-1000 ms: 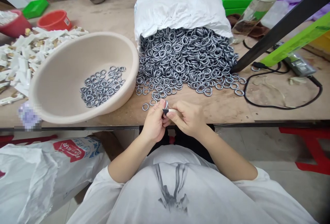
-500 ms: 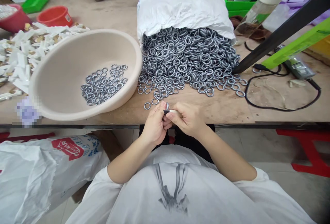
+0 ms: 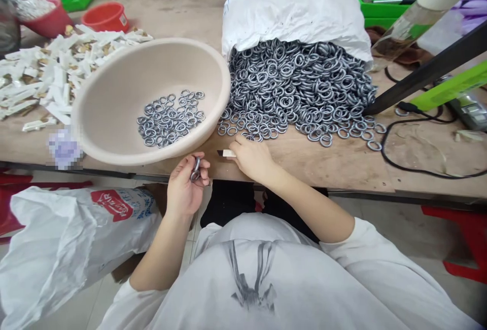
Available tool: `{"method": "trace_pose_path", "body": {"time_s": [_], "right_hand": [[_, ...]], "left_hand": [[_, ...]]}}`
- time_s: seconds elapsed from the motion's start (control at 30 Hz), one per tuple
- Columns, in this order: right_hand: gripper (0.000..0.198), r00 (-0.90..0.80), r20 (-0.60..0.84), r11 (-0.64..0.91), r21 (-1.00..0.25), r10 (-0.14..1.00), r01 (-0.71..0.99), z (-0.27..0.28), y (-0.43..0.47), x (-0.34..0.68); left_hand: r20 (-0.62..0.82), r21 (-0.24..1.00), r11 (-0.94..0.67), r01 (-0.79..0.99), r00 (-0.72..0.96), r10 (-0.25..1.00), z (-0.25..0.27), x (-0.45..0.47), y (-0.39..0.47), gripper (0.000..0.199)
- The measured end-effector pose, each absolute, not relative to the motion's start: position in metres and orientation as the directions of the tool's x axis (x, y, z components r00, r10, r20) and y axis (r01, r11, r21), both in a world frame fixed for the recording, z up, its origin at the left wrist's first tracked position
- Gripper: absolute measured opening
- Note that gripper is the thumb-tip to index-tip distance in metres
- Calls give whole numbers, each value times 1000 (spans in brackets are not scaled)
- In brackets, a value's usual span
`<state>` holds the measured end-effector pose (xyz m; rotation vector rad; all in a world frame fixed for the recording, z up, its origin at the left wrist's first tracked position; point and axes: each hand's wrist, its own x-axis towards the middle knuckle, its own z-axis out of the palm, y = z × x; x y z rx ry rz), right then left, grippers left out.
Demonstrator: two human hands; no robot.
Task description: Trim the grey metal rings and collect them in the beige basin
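My left hand is held at the table's front edge, just below the large beige basin. Its fingers are closed around dark metal rings; how many is partly hidden. My right hand rests at the front of the heap of grey metal rings, its fingertips among the nearest ones. It also grips a small blade with a dark tip and a white handle, pointing left. Whether the right fingers pinch a ring too, I cannot make out. Several loose rings lie inside the basin.
The heap spills from a white sack. Left of the basin lie many white plastic pieces. A dark bar and a black cable are at the right. Another white sack stands below the table at left.
My hands have separated: the left moved left with rings in it, the right forward to the heap's front, keeping the blade. The camera view has shifted slightly, moving the scene rightward.
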<state>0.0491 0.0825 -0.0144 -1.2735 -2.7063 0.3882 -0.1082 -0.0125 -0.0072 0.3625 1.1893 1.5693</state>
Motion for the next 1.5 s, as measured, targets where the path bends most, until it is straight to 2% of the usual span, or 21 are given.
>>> {"method": "trace_pose_path", "body": {"time_s": [0.07,0.1,0.17,0.2,0.27,0.3,0.37,0.43,0.5,0.57,0.63,0.8,0.97,1.2,1.33,1.4,1.5], "right_hand": [[20,-589,18,545,-403,808,735,-15,85,55],[19,-568,27,495,-526,823,692,-15,85,61],[27,-558,5,326,-815,830,478,-13,83,73],[33,-576,-28,202,-921,817,332,-10,80,79],[42,-625,-95,-49,-995,775,91,-5,73,89],[46,-631,-109,-127,-992,768,18,-3,69,92],[48,-571,-69,-127,-990,818,-63,1,62,98],[46,-442,47,29,-998,896,-47,3,56,104],[42,-356,196,237,-969,913,73,1,52,111],[40,-377,318,414,-886,870,208,-2,48,116],[39,-433,382,525,-803,817,281,-3,45,119],[40,-481,410,594,-733,775,332,-1,44,119],[36,-483,459,637,-703,746,316,2,46,121],[37,-511,425,608,-747,747,268,4,47,123],[43,-434,238,426,-807,869,408,-8,64,120],[43,-412,173,380,-781,895,496,-14,73,114],[27,-493,125,448,-647,861,618,-17,81,98]], "left_hand": [[-364,819,121,-560,-346,865,-7,-106,-7,25],[-364,824,144,-548,-317,876,-9,-101,-3,25],[-320,862,172,-476,-248,914,-14,-88,4,26],[-275,894,169,-416,-211,938,-17,-80,7,28],[-163,954,117,-275,-149,975,-22,-65,12,31],[-112,973,83,-214,-127,986,-23,-57,13,32],[-64,984,47,-171,-92,994,-22,-46,15,36],[-106,966,87,-245,-68,992,-16,-39,16,41],[-179,922,155,-356,-36,983,-8,-34,16,41],[-227,887,198,-418,-20,974,-3,-31,16,39],[-250,874,215,-436,-23,968,0,-30,15,38],[-273,860,237,-452,-17,962,-1,-29,13,37],[-223,863,220,-456,48,974,-3,-31,13,37],[-169,867,194,-458,95,981,-7,-32,9,38],[-99,872,200,-446,239,966,-6,-36,1,42],[-127,836,229,-499,230,965,-4,-43,0,42],[-253,766,254,-590,85,964,-2,-59,2,31]]}}
